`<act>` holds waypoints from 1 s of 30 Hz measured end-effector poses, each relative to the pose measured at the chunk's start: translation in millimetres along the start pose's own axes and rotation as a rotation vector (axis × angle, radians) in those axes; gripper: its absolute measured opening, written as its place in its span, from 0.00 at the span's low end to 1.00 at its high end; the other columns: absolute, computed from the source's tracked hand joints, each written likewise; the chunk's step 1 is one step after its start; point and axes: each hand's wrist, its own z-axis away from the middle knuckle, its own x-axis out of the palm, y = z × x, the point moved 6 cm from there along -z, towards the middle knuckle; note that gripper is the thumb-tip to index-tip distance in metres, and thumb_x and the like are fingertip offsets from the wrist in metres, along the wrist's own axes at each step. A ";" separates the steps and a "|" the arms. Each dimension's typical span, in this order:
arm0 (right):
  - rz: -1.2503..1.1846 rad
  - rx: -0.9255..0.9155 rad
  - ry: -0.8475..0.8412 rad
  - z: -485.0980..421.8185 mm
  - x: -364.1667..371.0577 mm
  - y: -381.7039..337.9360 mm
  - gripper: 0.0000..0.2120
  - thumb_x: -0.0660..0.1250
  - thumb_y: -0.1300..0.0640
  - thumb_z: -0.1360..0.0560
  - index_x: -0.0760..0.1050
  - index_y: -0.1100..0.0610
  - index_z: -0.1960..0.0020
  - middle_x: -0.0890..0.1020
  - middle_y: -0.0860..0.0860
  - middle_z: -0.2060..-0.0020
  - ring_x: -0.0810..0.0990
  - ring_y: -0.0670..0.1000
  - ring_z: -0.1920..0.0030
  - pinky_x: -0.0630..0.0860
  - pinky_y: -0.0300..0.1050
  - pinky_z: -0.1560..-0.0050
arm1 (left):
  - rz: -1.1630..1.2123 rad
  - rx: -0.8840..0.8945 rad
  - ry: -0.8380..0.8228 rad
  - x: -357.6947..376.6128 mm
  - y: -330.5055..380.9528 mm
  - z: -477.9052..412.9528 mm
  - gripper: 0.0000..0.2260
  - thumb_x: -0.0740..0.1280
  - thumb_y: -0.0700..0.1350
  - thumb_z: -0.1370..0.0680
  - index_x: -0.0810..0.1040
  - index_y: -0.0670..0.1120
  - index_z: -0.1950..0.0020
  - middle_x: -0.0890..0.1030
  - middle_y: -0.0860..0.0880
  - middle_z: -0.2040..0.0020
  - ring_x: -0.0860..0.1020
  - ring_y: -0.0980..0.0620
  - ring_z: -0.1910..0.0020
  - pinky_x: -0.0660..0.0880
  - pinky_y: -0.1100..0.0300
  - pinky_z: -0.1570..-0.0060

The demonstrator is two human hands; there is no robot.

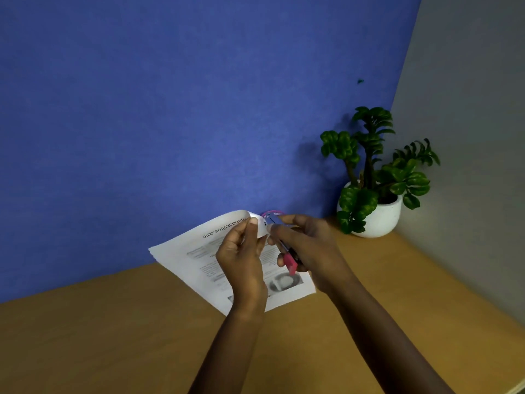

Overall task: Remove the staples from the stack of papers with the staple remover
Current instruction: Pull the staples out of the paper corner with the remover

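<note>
1. Lying at frame centre: one stack of papers (196,260), printed, flat on the table (113,336) apart from its far corner. That corner is lifted and curled toward the camera. The number of sheets cannot be counted.
2. Left hand (241,263), one: it is just left of centre, raised above the stack. Its thumb and fingers pinch the curled corner and hold it up. The other fingers are curled behind the paper.
3. Right hand (309,251), one: it is just right of centre, beside the left hand, with its fingers closed around the remover. Its forefinger is stretched toward the lifted corner.
4. Remover (290,263), one: it is held in the right hand. The pink end points toward the camera and shows below the fingers. The metal end sits at the lifted corner, at the upper edge of the stack. Whether it touches a staple cannot be told, because the staples are too small to see or count.
5. Plant (369,155), one: green and leafy, in one white pot (380,217). It stands at right of centre on the far right corner of the table, well apart from the stack.
6. Walls, two: a blue wall (170,109) fills the upper left and centre, and a grey wall (468,137) is at the upper right.
7. Table, one: brown wood, across the lower frame.
</note>
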 end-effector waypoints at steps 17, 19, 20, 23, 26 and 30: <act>-0.022 -0.048 0.033 1.2 10.7 8.1 0.07 0.66 0.60 0.27 0.73 0.49 0.61 0.80 0.53 0.66 0.76 0.41 0.80 0.70 0.30 0.79 | -0.165 0.130 -0.003 -2.7 -2.0 4.2 0.08 0.64 0.38 0.25 0.80 0.49 0.56 0.83 0.59 0.66 0.82 0.61 0.61 0.77 0.70 0.64; -0.028 -0.036 0.042 0.4 12.8 11.1 0.06 0.66 0.59 0.27 0.73 0.50 0.61 0.80 0.53 0.65 0.76 0.40 0.80 0.70 0.30 0.79 | -0.204 0.162 0.007 -4.5 -1.6 4.1 0.09 0.64 0.38 0.25 0.79 0.51 0.56 0.83 0.62 0.67 0.82 0.62 0.61 0.78 0.70 0.63; -0.031 -0.024 0.042 -0.6 13.9 13.3 0.06 0.66 0.58 0.27 0.73 0.50 0.60 0.80 0.52 0.65 0.76 0.40 0.80 0.70 0.30 0.79 | -0.221 0.176 0.009 -5.7 -1.7 3.7 0.10 0.65 0.38 0.25 0.78 0.54 0.58 0.83 0.64 0.67 0.82 0.62 0.61 0.79 0.68 0.62; -0.076 0.037 0.035 -1.1 16.6 18.4 0.02 0.65 0.57 0.26 0.75 0.55 0.55 0.79 0.51 0.66 0.76 0.42 0.80 0.71 0.31 0.78 | -0.285 0.227 0.013 -8.5 -0.5 1.2 0.11 0.65 0.40 0.26 0.77 0.58 0.59 0.82 0.67 0.65 0.82 0.61 0.60 0.79 0.65 0.60; -0.154 0.085 0.021 -1.8 18.6 22.3 0.10 0.65 0.56 0.26 0.76 0.60 0.47 0.79 0.52 0.67 0.76 0.43 0.80 0.72 0.33 0.77 | -0.309 0.269 0.014 -7.8 2.8 1.3 0.12 0.65 0.39 0.26 0.77 0.58 0.59 0.82 0.67 0.65 0.82 0.62 0.60 0.78 0.67 0.59; -0.232 0.135 -0.004 -0.8 19.2 23.3 0.10 0.63 0.57 0.25 0.75 0.61 0.48 0.78 0.52 0.68 0.74 0.44 0.80 0.67 0.31 0.82 | -0.298 0.284 -0.002 -4.5 6.4 3.0 0.11 0.65 0.37 0.26 0.76 0.55 0.59 0.81 0.69 0.67 0.80 0.66 0.63 0.74 0.74 0.64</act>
